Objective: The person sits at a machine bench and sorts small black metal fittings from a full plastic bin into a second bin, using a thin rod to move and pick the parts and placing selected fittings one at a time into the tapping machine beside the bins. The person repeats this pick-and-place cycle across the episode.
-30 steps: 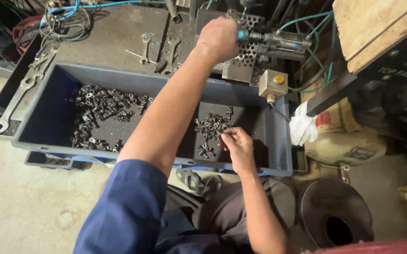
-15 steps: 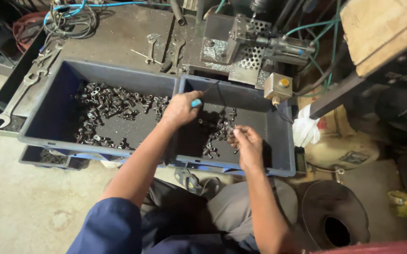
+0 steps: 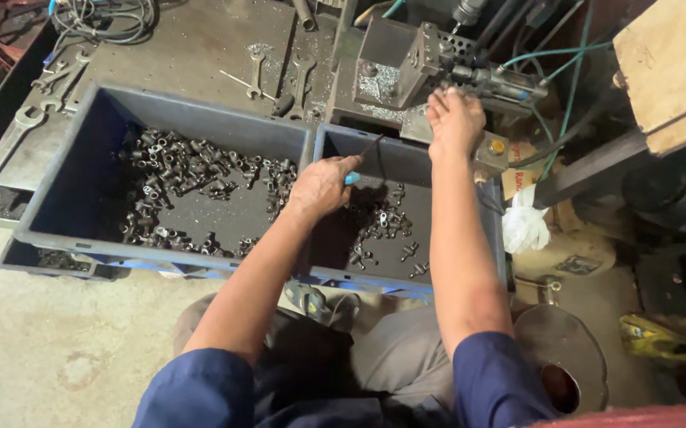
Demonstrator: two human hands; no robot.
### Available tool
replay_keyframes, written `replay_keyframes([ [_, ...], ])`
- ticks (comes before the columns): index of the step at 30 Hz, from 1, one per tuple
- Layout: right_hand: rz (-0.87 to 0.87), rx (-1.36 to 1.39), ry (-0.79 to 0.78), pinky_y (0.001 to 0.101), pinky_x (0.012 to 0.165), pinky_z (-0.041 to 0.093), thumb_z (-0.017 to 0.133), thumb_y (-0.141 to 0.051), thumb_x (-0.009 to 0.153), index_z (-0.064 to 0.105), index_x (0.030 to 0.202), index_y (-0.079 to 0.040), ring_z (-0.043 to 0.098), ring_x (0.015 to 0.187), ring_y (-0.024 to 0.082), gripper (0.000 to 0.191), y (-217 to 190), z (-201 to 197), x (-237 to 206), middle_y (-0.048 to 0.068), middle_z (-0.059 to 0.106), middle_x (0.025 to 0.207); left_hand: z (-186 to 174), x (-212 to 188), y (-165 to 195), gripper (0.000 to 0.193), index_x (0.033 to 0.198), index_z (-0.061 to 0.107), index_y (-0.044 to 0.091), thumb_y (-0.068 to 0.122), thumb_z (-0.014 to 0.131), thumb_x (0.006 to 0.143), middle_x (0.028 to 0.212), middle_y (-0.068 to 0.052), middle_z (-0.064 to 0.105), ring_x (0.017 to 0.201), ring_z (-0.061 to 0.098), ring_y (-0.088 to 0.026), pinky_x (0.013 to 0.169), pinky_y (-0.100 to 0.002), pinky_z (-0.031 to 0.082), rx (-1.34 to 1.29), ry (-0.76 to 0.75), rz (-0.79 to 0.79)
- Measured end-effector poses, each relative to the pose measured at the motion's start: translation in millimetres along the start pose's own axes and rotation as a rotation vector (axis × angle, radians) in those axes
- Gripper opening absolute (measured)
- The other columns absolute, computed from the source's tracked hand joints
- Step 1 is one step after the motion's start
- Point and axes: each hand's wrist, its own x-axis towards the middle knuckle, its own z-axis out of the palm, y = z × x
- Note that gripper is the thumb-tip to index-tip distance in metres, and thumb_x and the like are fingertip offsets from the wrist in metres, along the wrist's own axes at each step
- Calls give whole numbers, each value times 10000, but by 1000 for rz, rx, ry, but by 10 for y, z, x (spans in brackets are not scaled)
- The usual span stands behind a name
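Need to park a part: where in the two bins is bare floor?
Left bin: its near-left floor, between the left wall and the metal parts, is bare. Right bin: a bare strip along the right wall. Crowded: the left bin's middle and the right bin's centre by the left hand.

A: Support surface? 
B: Worn steel bench (image 3: 192,47), gritty with swarf, beyond both hands.

A: Directly on it? 
B: Large grey bin (image 3: 66,170), left of the left hand (image 3: 321,186); smaller grey bin (image 3: 406,154) under that hand. Open-end wrenches (image 3: 257,71) lie flat beyond the left hand; a big wrench (image 3: 2,150) far to its left. A metal fixture block (image 3: 390,67) sits just left of the right hand (image 3: 455,120). Cable coil (image 3: 109,17) at the far corner.
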Motion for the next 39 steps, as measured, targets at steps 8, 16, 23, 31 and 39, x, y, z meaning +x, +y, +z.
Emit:
replay_keyframes([
  [8, 9, -10, 85, 371, 694, 561, 704, -148, 932, 596, 1064, -86, 724, 877, 292, 181, 76, 260, 279, 114, 700, 977, -12, 46, -35, 583, 1348, 592, 63, 98, 694, 774, 1219, -155, 710, 1079, 677, -346, 935, -427, 544, 9, -68, -17],
  [16, 60, 55, 156, 395, 724, 559, 696, -125, 923, 639, 1042, -52, 726, 911, 310, 150, 8, 320, 229, 158, 739, 991, -49, 38, 22, 538, 1313, 623, 65, 96, 685, 780, 1212, -155, 717, 1085, 680, -340, 938, -425, 545, -3, -43, -13],
  [23, 50, 92, 151, 401, 747, 565, 705, -116, 912, 638, 1053, -24, 723, 923, 306, 181, 27, 355, 321, 137, 727, 1002, -1, 34, -19, 528, 1291, 635, 62, 90, 681, 765, 1193, -162, 719, 1087, 682, -341, 940, -427, 542, -4, -9, 10],
  [31, 75, -300, -62, 382, 794, 621, 661, -213, 981, 635, 1192, -63, 756, 903, 268, 260, -175, 145, 142, 88, 738, 1010, 20, 21, -6, 500, 1280, 656, 67, 84, 676, 781, 1197, -179, 713, 1075, 677, -365, 949, -446, 539, -50, -29, -31],
  [39, -827, -1339, -63, 415, 910, 547, 769, -161, 948, 736, 1205, -30, 722, 972, 283, 290, -756, -777, -770, 139, 742, 1086, 22, 14, -39, 518, 1302, 639, 83, 102, 687, 787, 1175, -180, 713, 1054, 678, -378, 942, -452, 536, -12, -78, -69],
])
